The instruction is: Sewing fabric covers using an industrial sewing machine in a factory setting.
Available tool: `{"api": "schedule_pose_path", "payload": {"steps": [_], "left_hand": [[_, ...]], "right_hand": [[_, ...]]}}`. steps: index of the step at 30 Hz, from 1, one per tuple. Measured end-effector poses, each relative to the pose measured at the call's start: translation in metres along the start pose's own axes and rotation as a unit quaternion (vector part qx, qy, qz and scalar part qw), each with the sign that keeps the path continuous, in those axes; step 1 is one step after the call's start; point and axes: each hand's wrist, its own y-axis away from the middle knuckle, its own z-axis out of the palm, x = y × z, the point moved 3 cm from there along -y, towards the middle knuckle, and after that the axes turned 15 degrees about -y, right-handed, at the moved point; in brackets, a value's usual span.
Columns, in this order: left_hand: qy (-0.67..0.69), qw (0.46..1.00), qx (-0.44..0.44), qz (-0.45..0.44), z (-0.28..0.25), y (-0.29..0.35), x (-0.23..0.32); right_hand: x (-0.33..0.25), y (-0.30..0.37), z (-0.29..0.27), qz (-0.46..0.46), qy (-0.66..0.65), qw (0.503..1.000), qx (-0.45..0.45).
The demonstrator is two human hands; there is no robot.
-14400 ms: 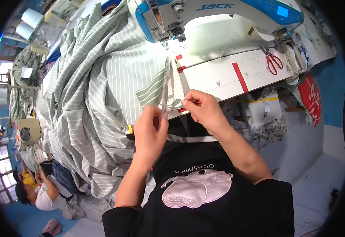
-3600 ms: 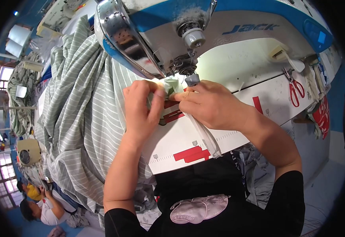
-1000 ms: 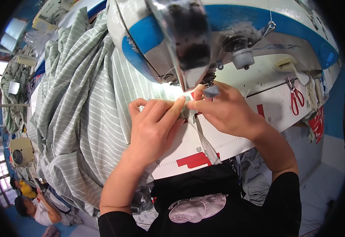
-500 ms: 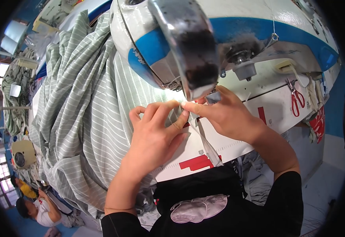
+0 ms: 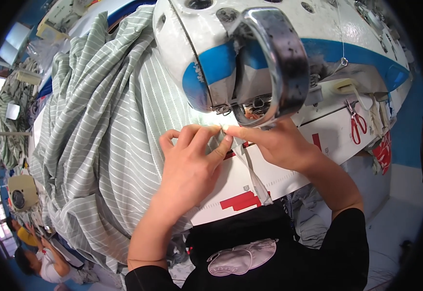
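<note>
Pale green fabric with white stripes [image 5: 119,160] lies in thick folds on the left and runs under the lit needle area of a white and blue sewing machine [image 5: 216,63]. My left hand [image 5: 189,155] pinches its edge between thumb and fingers, just in front of the needle. From the right, my right hand [image 5: 284,145] meets it, one digit reaching to the same edge. Its other fingers are partly hidden behind a chrome loop [image 5: 296,63] on the machine head, but it seems to grip the fabric too. A narrow grey strip [image 5: 252,172] hangs from there toward my lap.
Red-handled scissors [image 5: 357,127] lie at the right of the white machine bed [image 5: 289,179]. Red tape [image 5: 240,201] marks its front edge. Piled cloth [image 5: 313,218] sits below the bed. Two people [image 5: 47,262] are at the far lower left.
The view has shifted, so the machine head and chrome loop appear farther right, with more of the loop showing. Both hands stay together at the fabric edge; the right has barely moved.
</note>
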Motion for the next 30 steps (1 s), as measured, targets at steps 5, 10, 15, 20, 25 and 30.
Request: {"api": "schedule_pose_path", "payload": {"steps": [5, 10, 15, 20, 25, 30], "left_hand": [[-0.009, 1.0, 0.008, -0.011, 0.001, -0.003, -0.005], [-0.026, 0.998, 0.05, -0.001, 0.005, -0.007, -0.011], [-0.028, 0.998, 0.053, -0.01, 0.005, -0.012, -0.013], [-0.034, 0.998, 0.053, -0.012, 0.007, -0.014, -0.014], [-0.021, 0.998, 0.049, -0.025, 0.006, -0.014, -0.014], [-0.016, 0.998, 0.05, -0.033, 0.007, -0.016, -0.013]], "right_hand": [[-0.002, -0.006, -0.001, -0.006, 0.032, 0.999, -0.009], [-0.005, -0.009, -0.004, 0.006, 0.028, 1.0, 0.004], [0.0, -0.008, -0.008, 0.027, 0.03, 0.999, 0.007], [0.001, -0.005, -0.012, 0.031, 0.038, 0.999, -0.009], [0.002, -0.005, -0.016, 0.007, 0.039, 0.999, 0.01], [0.003, -0.007, -0.019, 0.013, -0.017, 0.997, 0.069]]}}
